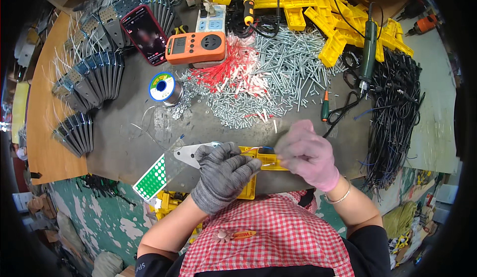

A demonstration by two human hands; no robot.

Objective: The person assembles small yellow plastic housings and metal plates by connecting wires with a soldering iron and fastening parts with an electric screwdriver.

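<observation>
Under my hands lies a yellow plastic housing, near the table's front edge. My left hand, in a grey glove, curls over its left part and grips it. A flat grey metal plate sticks out to the left from beneath that hand. Thin wires, blue and reddish, run along the housing toward the right hand. My right hand, in a pink glove and smeared by motion, has its fingers pinched together at the wire ends. Its fingertips partly hide what they hold.
A green-dotted sticker sheet lies left of my hands. Beyond are a solder spool, piled screws, an orange meter and a phone. Metal brackets line the left; an electric screwdriver and black cables lie right.
</observation>
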